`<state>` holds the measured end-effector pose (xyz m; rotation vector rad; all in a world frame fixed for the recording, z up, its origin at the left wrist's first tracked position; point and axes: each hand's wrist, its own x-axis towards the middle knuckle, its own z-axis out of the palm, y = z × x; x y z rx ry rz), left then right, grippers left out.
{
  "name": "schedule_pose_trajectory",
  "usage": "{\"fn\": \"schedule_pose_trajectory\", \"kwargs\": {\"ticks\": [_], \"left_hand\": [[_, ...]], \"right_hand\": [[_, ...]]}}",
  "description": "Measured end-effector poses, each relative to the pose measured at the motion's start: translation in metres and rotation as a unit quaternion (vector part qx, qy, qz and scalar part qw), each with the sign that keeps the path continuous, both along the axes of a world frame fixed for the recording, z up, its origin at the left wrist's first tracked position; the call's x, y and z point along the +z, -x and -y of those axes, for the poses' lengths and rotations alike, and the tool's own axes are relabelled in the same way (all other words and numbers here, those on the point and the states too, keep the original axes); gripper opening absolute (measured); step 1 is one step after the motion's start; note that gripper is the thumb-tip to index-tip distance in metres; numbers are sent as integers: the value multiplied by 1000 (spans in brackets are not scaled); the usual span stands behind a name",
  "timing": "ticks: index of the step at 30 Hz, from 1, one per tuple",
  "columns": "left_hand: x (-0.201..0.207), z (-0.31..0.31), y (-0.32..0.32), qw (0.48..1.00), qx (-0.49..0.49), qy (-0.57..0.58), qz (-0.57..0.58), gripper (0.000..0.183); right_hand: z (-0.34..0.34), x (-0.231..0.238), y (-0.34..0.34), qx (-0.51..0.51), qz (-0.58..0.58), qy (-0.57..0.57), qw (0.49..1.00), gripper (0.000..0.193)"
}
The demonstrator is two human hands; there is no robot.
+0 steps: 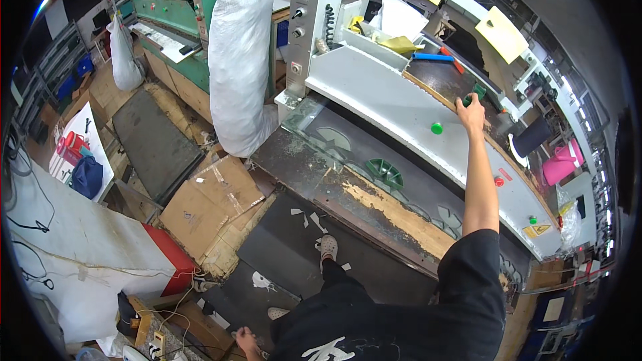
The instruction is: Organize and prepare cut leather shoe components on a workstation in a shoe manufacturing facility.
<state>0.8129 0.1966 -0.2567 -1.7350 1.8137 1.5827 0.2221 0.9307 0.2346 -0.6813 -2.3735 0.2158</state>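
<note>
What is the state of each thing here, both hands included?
Right hand: stretched forward, touching the small green piece.
Small green piece: partly covered by this hand.
Left hand: lowered, partly curled.
Spoked green piece: lying on the machine bed.
Large white sack: filled, standing upright.
Cardboard: flattened.
White scraps: scattered.
Green button nearest right hand: pressed or not, unclear.

The small dark-green, hard-looking piece (477, 90) under my right hand (472, 113) is at the grey press's brown-black top surface (438, 81), close to its near edge. My fingers cover much of it, so its full outline is hidden and I can't tell whether it is lifted or resting there. It sits to the right of the blue stick (433, 57), well apart from it.
</note>
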Motion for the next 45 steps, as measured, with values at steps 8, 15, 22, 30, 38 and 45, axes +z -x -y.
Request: {"fn": "schedule_pose_trajectory", "kwargs": {"ticks": [8, 15, 22, 30, 38, 45], "left_hand": [[34, -17, 26, 968, -142, 144, -149, 43], [127, -31, 64, 942, -144, 26, -301, 40], [235, -38, 6, 807, 172, 3, -565, 102], [233, -20, -113, 664, 470, -267, -516, 30], [100, 20, -271, 716, 638, 268, -88, 30], [33, 21, -421, 676, 713, 182, 32, 52]], "right_hand": [[97, -26, -127, 350, -275, 80, 892, 16], [369, -143, -314, 540, -8, 603, 587, 39], [542, -172, -455, 510, 376, 727, 265, 42], [646, -142, -543, 814, 483, 179, 269, 40], [648, -192, -537, 775, 527, -4, 349, 66], [565, -318, -463, 685, 605, -98, 393, 54]]}}
